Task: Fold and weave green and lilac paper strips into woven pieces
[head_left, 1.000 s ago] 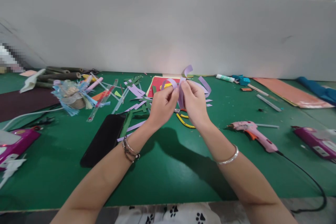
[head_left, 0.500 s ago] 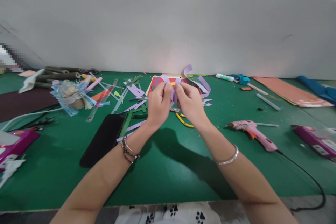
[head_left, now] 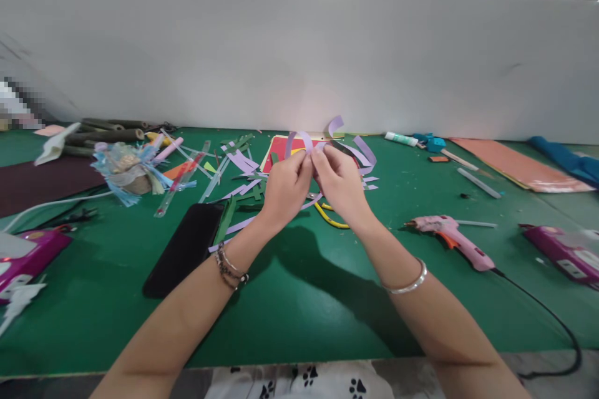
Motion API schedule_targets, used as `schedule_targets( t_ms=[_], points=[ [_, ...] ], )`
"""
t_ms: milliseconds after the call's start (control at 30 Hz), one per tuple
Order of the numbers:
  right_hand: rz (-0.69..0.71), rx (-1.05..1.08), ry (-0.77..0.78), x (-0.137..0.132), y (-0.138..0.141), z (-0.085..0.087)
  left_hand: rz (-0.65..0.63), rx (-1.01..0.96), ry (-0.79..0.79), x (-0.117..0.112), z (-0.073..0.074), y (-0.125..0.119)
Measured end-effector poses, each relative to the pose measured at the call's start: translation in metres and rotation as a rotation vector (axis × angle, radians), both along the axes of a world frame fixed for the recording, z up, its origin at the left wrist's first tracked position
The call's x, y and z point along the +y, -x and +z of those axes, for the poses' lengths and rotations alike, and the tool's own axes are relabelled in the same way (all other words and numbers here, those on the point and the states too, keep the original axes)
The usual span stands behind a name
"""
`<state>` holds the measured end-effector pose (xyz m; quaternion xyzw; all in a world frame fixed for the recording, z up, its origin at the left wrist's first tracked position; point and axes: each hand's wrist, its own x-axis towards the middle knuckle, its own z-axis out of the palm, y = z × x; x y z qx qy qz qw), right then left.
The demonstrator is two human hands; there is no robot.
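Note:
My left hand (head_left: 286, 190) and my right hand (head_left: 340, 184) meet above the middle of the table, thumbs and fingertips pinched close together. Between them is a curled purple paper strip (head_left: 299, 136), which arches up over my left fingers. Both hands grip it; the fingertips hide its lower part. Behind them lie red paper sheets (head_left: 279, 148) and more curled purple strips (head_left: 365, 148). Yellow-handled scissors (head_left: 331, 219) lie partly covered under my right hand.
A black phone (head_left: 185, 252) and cut paper scraps (head_left: 241, 162) lie left. Further left are a clear ruler (head_left: 180, 184), a straw-like bundle (head_left: 128, 168) and sticks (head_left: 105, 136). To the right sit a pink glue gun (head_left: 452, 238), a glue stick tube (head_left: 401, 138) and orange sheets (head_left: 515, 162).
My hands have drawn closer, fingertips now meeting. The purple strip's loop has shifted right and stands higher over my left fingers. The things on the table look unmoved.

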<state>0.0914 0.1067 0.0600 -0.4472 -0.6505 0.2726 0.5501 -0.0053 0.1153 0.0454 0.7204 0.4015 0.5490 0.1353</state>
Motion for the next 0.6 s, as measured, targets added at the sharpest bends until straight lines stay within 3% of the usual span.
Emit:
schedule_targets(
  t_ms=[167, 300, 433, 600],
  points=[
    [-0.044, -0.098, -0.027, -0.001, 0.001, -0.002, 0.011, -0.078, -0.041, 0.001, -0.003, -0.002],
    [-0.030, -0.038, 0.002, -0.002, 0.003, -0.003, -0.006, -0.216, 0.007, 0.001, -0.003, -0.003],
    [0.005, 0.058, 0.079, -0.001, 0.003, -0.002, -0.059, -0.409, 0.076, 0.003, 0.004, 0.003],
    [0.063, 0.010, 0.171, 0.002, -0.005, 0.003, -0.085, -0.411, 0.091, 0.004, 0.015, 0.012]
  ],
)
